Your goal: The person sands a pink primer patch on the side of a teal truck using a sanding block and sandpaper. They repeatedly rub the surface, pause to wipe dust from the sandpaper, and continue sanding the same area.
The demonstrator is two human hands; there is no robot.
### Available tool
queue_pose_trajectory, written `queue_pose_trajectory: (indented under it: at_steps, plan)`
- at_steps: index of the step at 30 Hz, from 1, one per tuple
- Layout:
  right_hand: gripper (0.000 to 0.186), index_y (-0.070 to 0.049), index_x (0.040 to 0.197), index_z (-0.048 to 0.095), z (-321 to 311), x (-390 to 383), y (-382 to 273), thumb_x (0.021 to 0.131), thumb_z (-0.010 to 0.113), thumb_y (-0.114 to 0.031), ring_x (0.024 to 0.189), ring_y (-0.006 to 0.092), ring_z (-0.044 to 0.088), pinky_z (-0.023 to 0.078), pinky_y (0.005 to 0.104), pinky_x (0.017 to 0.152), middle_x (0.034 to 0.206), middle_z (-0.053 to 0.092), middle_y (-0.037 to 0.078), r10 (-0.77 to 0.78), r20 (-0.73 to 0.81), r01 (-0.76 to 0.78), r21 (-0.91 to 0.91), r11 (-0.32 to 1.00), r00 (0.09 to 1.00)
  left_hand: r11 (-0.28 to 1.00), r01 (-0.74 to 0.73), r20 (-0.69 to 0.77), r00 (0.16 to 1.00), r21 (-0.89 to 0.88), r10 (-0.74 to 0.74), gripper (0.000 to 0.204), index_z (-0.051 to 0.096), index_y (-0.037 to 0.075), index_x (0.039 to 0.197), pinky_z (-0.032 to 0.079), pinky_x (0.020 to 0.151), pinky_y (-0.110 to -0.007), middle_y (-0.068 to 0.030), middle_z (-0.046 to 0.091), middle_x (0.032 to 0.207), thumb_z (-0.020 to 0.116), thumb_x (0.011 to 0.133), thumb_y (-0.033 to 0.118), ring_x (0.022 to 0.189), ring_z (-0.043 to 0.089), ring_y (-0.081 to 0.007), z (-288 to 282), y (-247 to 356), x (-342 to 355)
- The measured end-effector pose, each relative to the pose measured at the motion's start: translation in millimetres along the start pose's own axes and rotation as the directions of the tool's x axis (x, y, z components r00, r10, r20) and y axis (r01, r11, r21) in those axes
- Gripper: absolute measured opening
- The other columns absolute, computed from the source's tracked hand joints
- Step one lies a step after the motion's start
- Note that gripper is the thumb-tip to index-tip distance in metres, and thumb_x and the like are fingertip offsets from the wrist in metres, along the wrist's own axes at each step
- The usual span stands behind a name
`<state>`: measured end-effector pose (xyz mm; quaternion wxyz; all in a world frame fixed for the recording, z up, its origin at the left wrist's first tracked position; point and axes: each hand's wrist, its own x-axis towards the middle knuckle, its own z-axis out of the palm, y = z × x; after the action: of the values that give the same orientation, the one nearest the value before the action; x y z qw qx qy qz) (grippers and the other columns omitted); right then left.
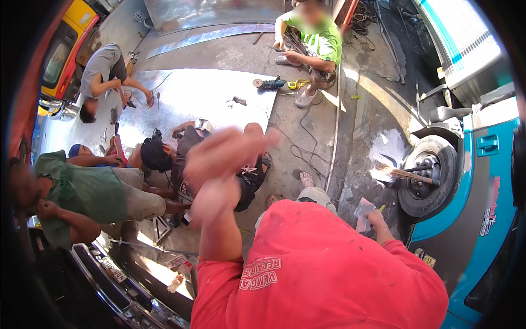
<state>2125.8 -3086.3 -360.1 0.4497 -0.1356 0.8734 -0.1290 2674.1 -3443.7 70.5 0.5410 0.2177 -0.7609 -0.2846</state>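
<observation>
My left hand is raised in front of my chest, smeared by motion. Its fingers look stretched out toward the right, and nothing shows in them. Lower on the right, my right hand grips a small clear plastic bag beside my red shirt. Beyond my left hand, a person in dark clothes crouches by the large shiny metal sheet, partly hidden by that hand. On the sheet's right end lies what looks like an angle grinder, near a yellow tape measure.
One person in green stands at left; another in grey bends over the sheet. A person in lime green sits at the far side. Cables cross the floor. At right are a broom, a wheel and a teal vehicle.
</observation>
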Motion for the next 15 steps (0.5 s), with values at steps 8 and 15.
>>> queue_pose_trajectory:
  at_steps: [8, 15]
  plan:
    - [0.028, 0.009, 0.103, 0.076, 47, -36, 65, 0.081, 0.076, -0.008, 0.082, 0.0267, 0.075, 0.057, 0.0442, 0.070, 0.090, 0.076, 0.014, 0.110, -0.139, -0.063, 0.304, 0.950, 0.984, 0.825, 0.558, 0.171, 0.808, 0.085, -0.564, 0.081, 0.067, -0.006, 0.114, 0.047, 0.067, -0.036, -0.0053, 0.051, 0.065, 0.034, 0.111, 0.068, 0.065, 0.051, -0.0163, 92, -85, 22]
    - [0.030, 0.011, 0.104, 0.076, 43, -36, 43, 0.080, 0.076, -0.007, 0.084, 0.0278, 0.076, 0.057, 0.0452, 0.072, 0.092, 0.077, 0.017, -0.006, -0.082, 0.025, 0.236, 0.971, 0.997, 0.732, 0.673, 0.362, 0.660, 0.104, -0.659, 0.056, 0.062, 0.003, 0.149, 0.049, 0.066, -0.029, -0.0010, 0.059, 0.071, 0.061, 0.109, 0.042, 0.067, 0.053, -0.0087, 106, -71, 37]
